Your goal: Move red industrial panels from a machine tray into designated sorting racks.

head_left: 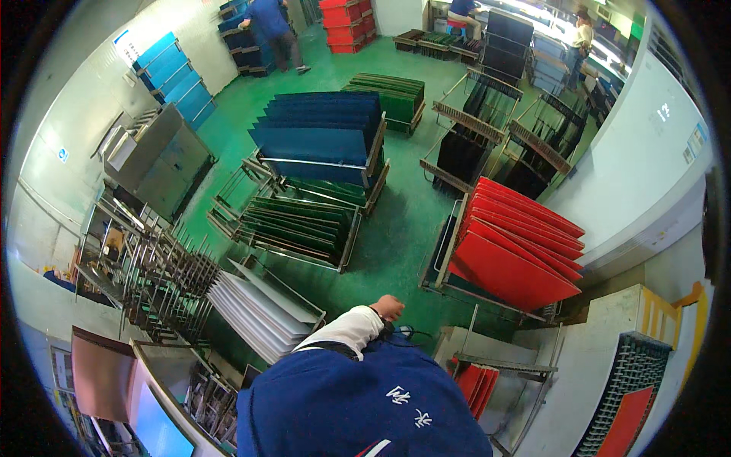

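Observation:
My left hand (388, 307), in a white sleeve (346, 329), reaches across the front of my blue garment (358, 396). Its fingers are curled; whatever they may hold is hidden. A thin dark loop, perhaps a cable (413, 333), shows just beside the wrist, and I cannot tell whether the hand touches it. To the left of the forearm, white panels (259, 316) lean in a metal rack. Upright red panels (518, 259) fill another rack ahead on the right. My right hand is out of view.
Racks of dark green panels (293, 228) and blue panels (312, 145) stand ahead on the green floor (396, 221). Empty metal frames (167, 282) crowd the left. A white cabinet (609, 327) is near right. Farther off are a bent-over person (268, 19) and other workers.

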### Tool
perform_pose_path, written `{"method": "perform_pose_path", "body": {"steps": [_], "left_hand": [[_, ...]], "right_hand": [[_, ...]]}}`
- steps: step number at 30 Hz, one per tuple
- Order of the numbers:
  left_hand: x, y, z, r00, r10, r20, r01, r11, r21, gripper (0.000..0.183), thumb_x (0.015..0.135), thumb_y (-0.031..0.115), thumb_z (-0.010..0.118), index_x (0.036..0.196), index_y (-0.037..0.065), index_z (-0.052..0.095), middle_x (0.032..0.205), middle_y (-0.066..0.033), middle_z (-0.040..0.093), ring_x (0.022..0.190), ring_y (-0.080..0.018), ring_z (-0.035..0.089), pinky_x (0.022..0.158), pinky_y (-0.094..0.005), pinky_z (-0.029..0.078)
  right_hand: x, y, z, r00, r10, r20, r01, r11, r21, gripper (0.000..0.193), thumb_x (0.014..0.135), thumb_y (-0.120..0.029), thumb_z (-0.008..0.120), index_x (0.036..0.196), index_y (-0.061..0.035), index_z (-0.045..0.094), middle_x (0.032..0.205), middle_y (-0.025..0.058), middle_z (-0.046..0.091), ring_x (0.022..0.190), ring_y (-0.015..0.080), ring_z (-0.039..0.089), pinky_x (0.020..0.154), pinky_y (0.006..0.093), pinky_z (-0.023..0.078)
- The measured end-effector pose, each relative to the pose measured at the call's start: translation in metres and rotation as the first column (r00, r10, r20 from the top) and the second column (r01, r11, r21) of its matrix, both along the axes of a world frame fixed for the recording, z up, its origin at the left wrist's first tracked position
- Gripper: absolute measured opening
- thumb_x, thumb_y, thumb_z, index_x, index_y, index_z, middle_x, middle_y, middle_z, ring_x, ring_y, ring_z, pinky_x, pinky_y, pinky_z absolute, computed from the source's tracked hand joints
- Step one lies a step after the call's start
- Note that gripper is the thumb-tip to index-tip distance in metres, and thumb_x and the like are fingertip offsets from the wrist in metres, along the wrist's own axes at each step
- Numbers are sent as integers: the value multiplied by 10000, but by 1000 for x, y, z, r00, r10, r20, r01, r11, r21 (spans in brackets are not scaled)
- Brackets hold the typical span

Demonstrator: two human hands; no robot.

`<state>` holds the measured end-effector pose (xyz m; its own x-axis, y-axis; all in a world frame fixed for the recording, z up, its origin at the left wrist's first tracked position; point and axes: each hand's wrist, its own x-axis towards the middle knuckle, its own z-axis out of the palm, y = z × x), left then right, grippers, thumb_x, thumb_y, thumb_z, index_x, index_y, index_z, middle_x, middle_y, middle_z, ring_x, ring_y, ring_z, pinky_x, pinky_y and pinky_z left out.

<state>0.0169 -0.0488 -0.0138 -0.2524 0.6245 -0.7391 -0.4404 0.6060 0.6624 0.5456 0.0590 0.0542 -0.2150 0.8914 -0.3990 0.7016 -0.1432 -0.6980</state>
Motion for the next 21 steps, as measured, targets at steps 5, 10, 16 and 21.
{"method": "perform_pose_path", "body": {"steps": [5, 10, 16, 21], "left_hand": [[1, 10, 6, 964, 114, 239, -93, 991, -96, 197, 850, 168, 479, 971, 13, 489, 782, -119, 535, 554, -246, 475, 428, -378, 374], [-6, 4, -26, 917, 165, 364, -166, 986, -30, 68, 817, 110, 482, 806, 50, 513, 641, -95, 521, 485, -205, 503, 356, -353, 341], [6, 11, 4, 976, 98, 194, -85, 993, -76, 226, 843, 212, 426, 990, 49, 480, 822, -138, 515, 590, -257, 461, 426, -368, 334], [6, 4, -2, 856, 159, 492, -220, 973, 68, 176, 845, 169, 429, 935, 30, 487, 740, -128, 485, 527, -242, 451, 403, -367, 354]], "right_hand": [[18, -9, -8, 999, -38, 30, 37, 999, 21, 621, 812, -567, 483, 885, 37, 607, 713, 161, 584, 659, 199, 514, 590, 352, 410], [44, -9, -23, 998, -7, 69, 3, 998, 59, 622, 813, -565, 483, 895, 38, 609, 723, 164, 589, 668, 200, 519, 596, 353, 414], [64, -23, -20, 998, -53, 19, 53, 998, 41, 621, 816, -557, 486, 923, 42, 610, 776, 175, 603, 708, 210, 535, 630, 360, 424], [39, -25, 6, 974, -224, -35, 220, 972, -87, 595, 823, -526, 506, 923, 51, 610, 821, 169, 616, 742, 225, 545, 669, 371, 429]]}}
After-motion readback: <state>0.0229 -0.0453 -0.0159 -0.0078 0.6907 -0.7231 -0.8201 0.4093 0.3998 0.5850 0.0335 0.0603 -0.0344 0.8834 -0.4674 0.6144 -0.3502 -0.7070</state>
